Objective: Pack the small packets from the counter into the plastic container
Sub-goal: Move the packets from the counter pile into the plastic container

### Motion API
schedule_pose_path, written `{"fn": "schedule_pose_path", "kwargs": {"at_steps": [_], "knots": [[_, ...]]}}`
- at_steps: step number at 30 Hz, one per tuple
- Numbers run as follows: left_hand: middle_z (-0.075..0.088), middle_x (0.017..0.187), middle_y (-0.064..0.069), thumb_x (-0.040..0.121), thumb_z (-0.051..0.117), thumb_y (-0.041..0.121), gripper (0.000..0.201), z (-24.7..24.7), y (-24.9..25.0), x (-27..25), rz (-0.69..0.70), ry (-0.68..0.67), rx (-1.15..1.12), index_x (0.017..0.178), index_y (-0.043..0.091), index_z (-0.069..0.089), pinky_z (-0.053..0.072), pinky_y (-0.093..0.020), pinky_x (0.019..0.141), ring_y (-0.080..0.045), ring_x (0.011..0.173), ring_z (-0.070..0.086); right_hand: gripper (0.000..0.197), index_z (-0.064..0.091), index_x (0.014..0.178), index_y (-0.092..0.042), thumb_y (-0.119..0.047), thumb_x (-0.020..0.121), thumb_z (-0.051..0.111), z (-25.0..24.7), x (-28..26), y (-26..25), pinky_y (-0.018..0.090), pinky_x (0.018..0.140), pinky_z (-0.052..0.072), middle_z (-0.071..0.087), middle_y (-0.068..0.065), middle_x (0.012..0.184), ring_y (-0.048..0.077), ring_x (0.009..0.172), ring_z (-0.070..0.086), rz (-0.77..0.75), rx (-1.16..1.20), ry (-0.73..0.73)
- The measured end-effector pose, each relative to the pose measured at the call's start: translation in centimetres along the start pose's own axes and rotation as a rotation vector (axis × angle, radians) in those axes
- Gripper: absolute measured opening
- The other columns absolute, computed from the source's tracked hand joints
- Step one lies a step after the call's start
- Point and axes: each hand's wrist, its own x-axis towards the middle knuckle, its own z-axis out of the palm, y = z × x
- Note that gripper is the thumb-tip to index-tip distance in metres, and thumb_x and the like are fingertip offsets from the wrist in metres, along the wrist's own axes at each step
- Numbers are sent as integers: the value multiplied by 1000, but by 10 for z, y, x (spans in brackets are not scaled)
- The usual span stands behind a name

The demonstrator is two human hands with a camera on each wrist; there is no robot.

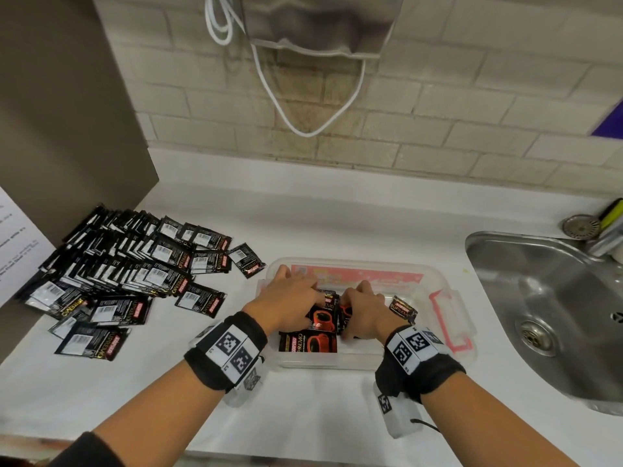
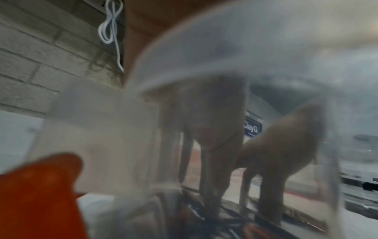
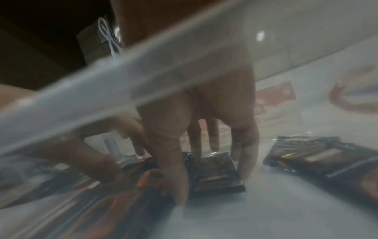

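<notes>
Black "KOPIKO SUPREMO" packets (image 1: 320,316) are pressed by the downturned fingers of left hand (image 1: 290,303) and right hand (image 1: 365,310) inside the plastic container (image 1: 435,284); a firm grasp cannot be told.

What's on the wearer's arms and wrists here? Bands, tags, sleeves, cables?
Both forearms are bare. The left wrist band and right wrist band are black fabric carrying white blocks with black square fiducial markers. A whitish camera housing hangs under each wrist; a thin black cable trails from the right one. A dark sleeve shows by the left elbow.
</notes>
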Motion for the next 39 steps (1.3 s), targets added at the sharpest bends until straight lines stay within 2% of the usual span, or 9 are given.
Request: {"fn": "schedule_pose_path", "kwargs": {"at_steps": [5, 12, 16, 20, 23, 27, 30, 35, 39], "knots": [[51, 135, 4, 90, 67, 34, 42, 4, 1, 3, 6, -15, 23, 131, 34, 60, 25, -45, 101, -22, 120, 42, 77, 41, 132, -18, -19, 70, 86, 2, -2, 1, 50, 103, 44, 34, 4, 135, 35, 127, 34, -24, -104, -2], [47, 143, 1, 89, 68, 38, 44, 12, -1, 2, 23, 50, 60, 132, 31, 60, 26, -45, 105, -22, 126, 41, 97, 26, 144, -11, -31, 70, 85, -2, -4, 11, 46, 105, 42, 34, 9, 146, 37, 133, 34, -43, -143, 80], [52, 138, 3, 89, 69, 38, 45, 14, -1, 1, 27, 85, 59, 131, 30, 58, 26, -46, 106, -21, 123, 44, 100, 29, 144, -11, -42, 67, 86, -16, -9, 10, 49, 104, 44, 34, 6, 147, 38, 133, 35, -34, -154, 110], [53, 133, 3, 90, 66, 33, 41, 11, -4, 1, 13, 118, 19, 130, 28, 58, 20, -44, 107, -22, 125, 41, 80, 44, 129, -11, -34, 66, 88, -26, -8, 0, 37, 93, 49, 41, 3, 125, 27, 112, 51, -168, 7, 161], [54, 126, 4, 89, 64, 28, 36, 7, -9, -1, -15, 189, 6, 124, 25, 58, 18, -40, 101, -20, 120, 43, 70, 49, 121, -13, -30, 65, 89, -20, -6, -13, 26, 82, 43, 38, -2, 114, 19, 101, 49, -276, 75, 134], [51, 132, 8, 88, 65, 27, 54, 5, -13, -7, -12, 211, -62, 139, 30, 45, 18, -41, 107, -17, 122, 45, 68, 50, 122, -11, -28, 68, 89, -5, -2, -20, 30, 91, 46, 40, 2, 121, 20, 104, 50, -304, 59, 101], [50, 133, 10, 90, 62, 33, 45, 5, -9, -10, 26, 168, -73, 133, 34, 50, 17, -43, 109, -16, 122, 45, 66, 51, 125, -12, -27, 71, 87, -3, 0, -20, 32, 95, 46, 40, 4, 123, 21, 106, 50, -295, 52, 83], [55, 126, 7, 92, 59, 44, 31, 9, -4, -10, 21, 93, -9, 121, 30, 62, 16, -45, 109, -18, 119, 46, 46, 59, 113, -15, -28, 75, 82, -12, 2, -12, 30, 87, 44, 47, 3, 118, 21, 104, 51, -273, 115, 120], [54, 126, 6, 90, 62, 41, 36, 9, -6, -10, 22, 119, -16, 124, 29, 59, 20, -45, 108, -18, 119, 47, 37, 46, 105, -15, -25, 84, 75, -10, 7, -6, 33, 75, 49, 55, 9, 111, 25, 95, 57, -111, 211, 127]]}}
